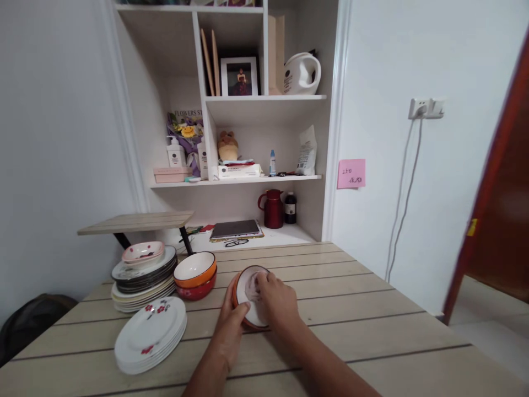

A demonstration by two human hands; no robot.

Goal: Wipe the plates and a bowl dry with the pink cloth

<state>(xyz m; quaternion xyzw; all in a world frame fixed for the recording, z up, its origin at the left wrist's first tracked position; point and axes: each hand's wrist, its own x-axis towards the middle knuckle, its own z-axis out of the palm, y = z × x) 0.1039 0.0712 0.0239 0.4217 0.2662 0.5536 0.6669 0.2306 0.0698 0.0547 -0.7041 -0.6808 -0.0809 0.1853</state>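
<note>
My left hand (234,316) grips an orange bowl (241,303) with a white inside, its thumb over the rim. The bowl is tilted, its opening turned up and toward me. Inside it, my right hand (278,298) has its fingers bent and pressed on a crumpled greyish cloth (252,286), which the fingers partly cover. To the left, an orange bowl with a white inside (195,267) is nested in a red bowl (198,289). Flat white plates with red flowers (144,336) form a stack nearer me.
Behind those plates rises a taller stack of plates (144,284), topped by a pink spotted bowl (142,251). A small raised shelf (136,222) stands at the back left. A laptop (235,229), glasses (236,242) and a red jug (273,209) lie beyond the slatted table (351,331).
</note>
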